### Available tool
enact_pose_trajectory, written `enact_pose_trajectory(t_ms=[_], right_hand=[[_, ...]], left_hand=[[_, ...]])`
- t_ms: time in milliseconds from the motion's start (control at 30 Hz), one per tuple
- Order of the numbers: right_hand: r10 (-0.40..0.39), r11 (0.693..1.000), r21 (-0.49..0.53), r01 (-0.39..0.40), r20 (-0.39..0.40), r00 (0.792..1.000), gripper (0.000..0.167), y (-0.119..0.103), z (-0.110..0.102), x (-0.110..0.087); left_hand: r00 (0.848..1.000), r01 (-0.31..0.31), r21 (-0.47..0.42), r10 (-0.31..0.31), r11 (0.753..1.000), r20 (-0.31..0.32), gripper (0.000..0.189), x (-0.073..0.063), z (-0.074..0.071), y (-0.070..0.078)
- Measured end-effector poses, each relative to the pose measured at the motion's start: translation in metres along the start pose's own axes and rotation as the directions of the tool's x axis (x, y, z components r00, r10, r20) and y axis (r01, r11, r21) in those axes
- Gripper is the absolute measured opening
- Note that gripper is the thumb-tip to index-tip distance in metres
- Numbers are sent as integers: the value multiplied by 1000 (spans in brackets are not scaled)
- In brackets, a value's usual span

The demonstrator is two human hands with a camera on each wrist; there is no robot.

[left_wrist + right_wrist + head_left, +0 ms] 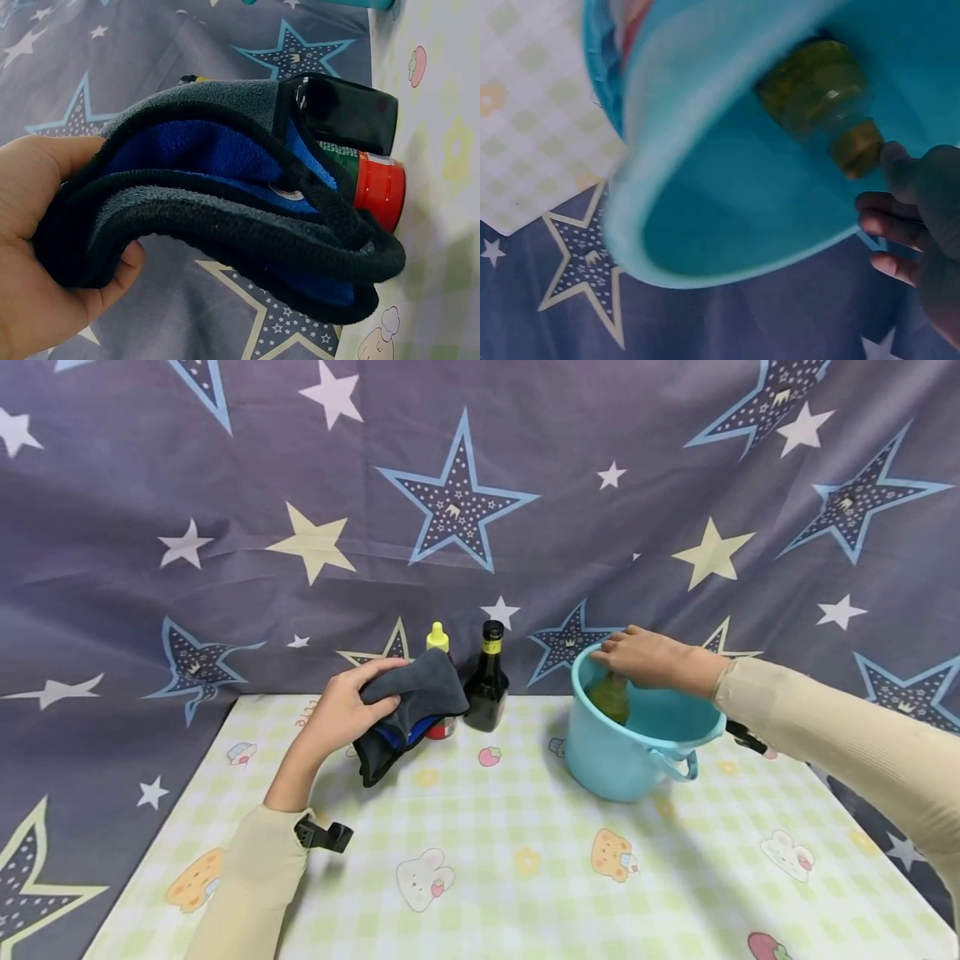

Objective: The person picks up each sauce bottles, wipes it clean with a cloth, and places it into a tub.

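Note:
My left hand (348,706) grips a folded cloth (420,689), dark grey outside, blue inside, with black edging. In the left wrist view the thumb and fingers pinch the near end of this cloth (225,195), and its folds hang open. Over a light blue bucket (615,760), my right hand (648,658) reaches in past the rim. Inside stands a bottle (611,697) of yellowish-green look with an orange-brown cap (857,148). The right thumb tip is right at the cap, while the other fingers lie loosely bent beside it, not wrapped round the bottle.
Behind the cloth stand a dark sauce bottle (487,689) with a black cap and a red bottle with a yellow nozzle cap (437,637). A checked tablecloth (517,893) covers the table. A star-patterned curtain (570,560) hangs behind.

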State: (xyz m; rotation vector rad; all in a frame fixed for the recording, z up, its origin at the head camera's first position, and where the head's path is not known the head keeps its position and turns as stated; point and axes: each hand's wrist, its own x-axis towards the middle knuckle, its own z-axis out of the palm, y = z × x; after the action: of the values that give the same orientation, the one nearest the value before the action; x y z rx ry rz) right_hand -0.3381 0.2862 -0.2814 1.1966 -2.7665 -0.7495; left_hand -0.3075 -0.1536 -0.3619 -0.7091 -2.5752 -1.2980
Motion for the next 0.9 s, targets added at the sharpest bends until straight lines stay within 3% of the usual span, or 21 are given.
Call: enact_pose_trajectory(t_ms=[167, 400, 600, 733, 900], right_hand=[[18, 1000, -9, -19, -32, 999, 28, -1, -26, 7], [100, 994, 59, -92, -141, 985, 11, -8, -84, 33], [178, 971, 176, -163, -72, 981, 18, -20, -115, 69], [247, 931, 290, -223, -49, 968, 27, -29, -120, 92], [349, 839, 443, -316, 8, 937, 44, -45, -107, 116]], left_hand=[[1000, 13, 10, -13, 1000, 19, 51, -1, 0, 1], [1000, 6, 9, -7, 1000, 21, 50, -4, -2, 3], [1000, -17, -3, 17, 1000, 4, 50, -3, -5, 4], [1000, -20, -5, 20, 1000, 4, 49, -3, -6, 3], [1000, -13, -10, 13, 1000, 6, 49, -4, -6, 4]])
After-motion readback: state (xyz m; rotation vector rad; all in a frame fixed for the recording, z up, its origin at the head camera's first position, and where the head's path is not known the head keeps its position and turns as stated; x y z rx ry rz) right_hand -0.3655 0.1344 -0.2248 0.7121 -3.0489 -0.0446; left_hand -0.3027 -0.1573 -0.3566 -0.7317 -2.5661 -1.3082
